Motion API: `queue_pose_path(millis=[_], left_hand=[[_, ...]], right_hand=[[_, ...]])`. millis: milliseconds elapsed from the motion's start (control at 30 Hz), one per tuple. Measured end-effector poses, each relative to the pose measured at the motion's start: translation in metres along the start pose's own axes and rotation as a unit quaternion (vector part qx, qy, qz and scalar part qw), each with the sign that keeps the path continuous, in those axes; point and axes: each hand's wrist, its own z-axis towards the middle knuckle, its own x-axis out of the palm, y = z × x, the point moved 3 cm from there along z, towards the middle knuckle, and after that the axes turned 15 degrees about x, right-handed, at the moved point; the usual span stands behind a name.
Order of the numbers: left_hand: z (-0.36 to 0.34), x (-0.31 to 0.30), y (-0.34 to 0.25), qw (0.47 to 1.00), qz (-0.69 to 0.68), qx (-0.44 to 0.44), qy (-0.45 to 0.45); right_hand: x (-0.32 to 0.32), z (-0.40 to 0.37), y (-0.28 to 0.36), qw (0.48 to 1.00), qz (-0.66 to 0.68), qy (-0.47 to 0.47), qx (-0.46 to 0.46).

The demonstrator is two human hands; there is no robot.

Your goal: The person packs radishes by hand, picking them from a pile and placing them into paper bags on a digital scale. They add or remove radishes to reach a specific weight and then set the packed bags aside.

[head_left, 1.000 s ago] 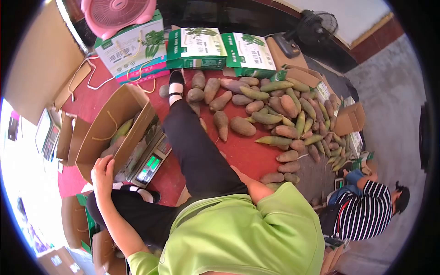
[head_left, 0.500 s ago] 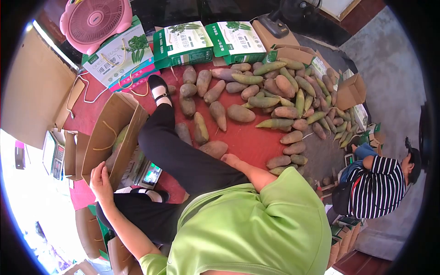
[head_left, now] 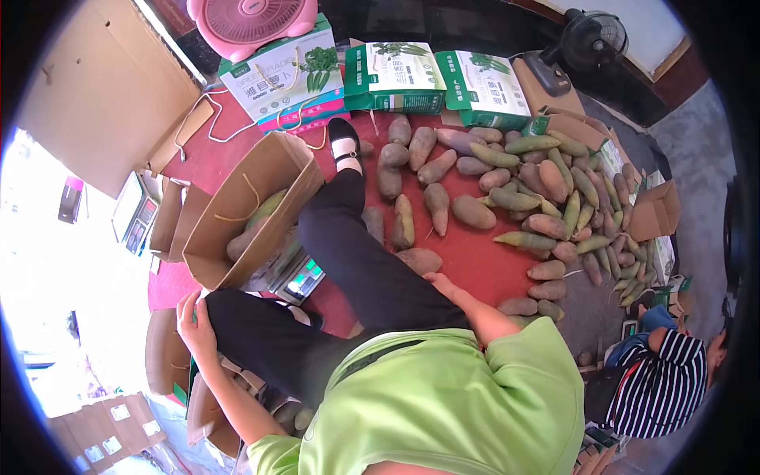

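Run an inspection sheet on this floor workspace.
Surface: red mat on the floor, partly covered.
Job's things: open cardboard box on a scale, roots inside; loose root by the leg.
Clutter: pile of roots; printed cartons.
Hands: left hand by the box's near corner, right hand beside the loose root; grip unclear on both.
Cables: white cord on the mat.
Surroundings: pink fan, black fan, person in a striped shirt.

Red mat (head_left: 475,263), scattered tubers (head_left: 473,212), green boxes (head_left: 394,75)
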Motion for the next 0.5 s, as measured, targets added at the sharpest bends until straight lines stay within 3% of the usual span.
queue_pose_path(millis=[100, 433, 500], left_hand=[[-0.019, 0.004, 0.021, 0.998, -0.050, -0.044, -0.020], [-0.017, 0.007, 0.012, 0.999, -0.001, -0.042, -0.013], [-0.016, 0.006, 0.011, 0.999, 0.015, -0.031, -0.004]], right_hand=[[0.010, 0.012, -0.013, 0.992, 0.091, 0.077, 0.033], [0.021, 0.003, -0.016, 0.994, 0.088, 0.071, -0.014], [0.019, 0.001, -0.015, 0.996, 0.053, 0.031, -0.063]])
